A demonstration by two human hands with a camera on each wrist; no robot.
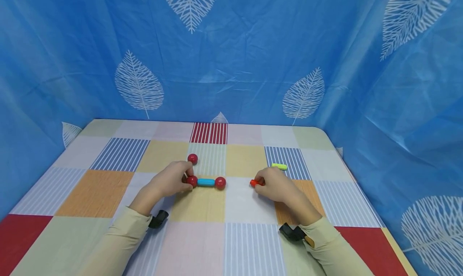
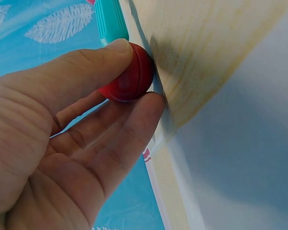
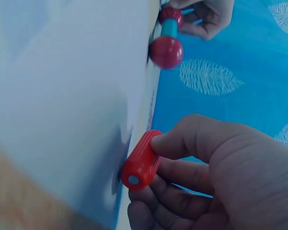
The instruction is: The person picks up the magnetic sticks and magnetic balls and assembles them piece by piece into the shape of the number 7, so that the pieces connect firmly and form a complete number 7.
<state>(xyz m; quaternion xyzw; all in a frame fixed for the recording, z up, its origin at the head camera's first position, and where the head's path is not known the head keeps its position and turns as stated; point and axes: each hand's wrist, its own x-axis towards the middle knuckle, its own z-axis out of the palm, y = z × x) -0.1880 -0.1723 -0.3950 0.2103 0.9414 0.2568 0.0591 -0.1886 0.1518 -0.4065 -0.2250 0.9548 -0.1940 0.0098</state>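
My left grip pinches a red ball against a blue rod, a second ball at its right end; my right grip pinches a red rod farther right, near the tabletop. Keeping both low and aligned should serve best. Beyond lie a loose ball and yellow rod.

A round-cornered table carries a patchwork cover, part plain, part striped. On it lies a blue bar between two red balls touching its ends, a third red ball just beyond the left one, and, well apart to the right, a yellow-green bar on a blue-and-white striped patch
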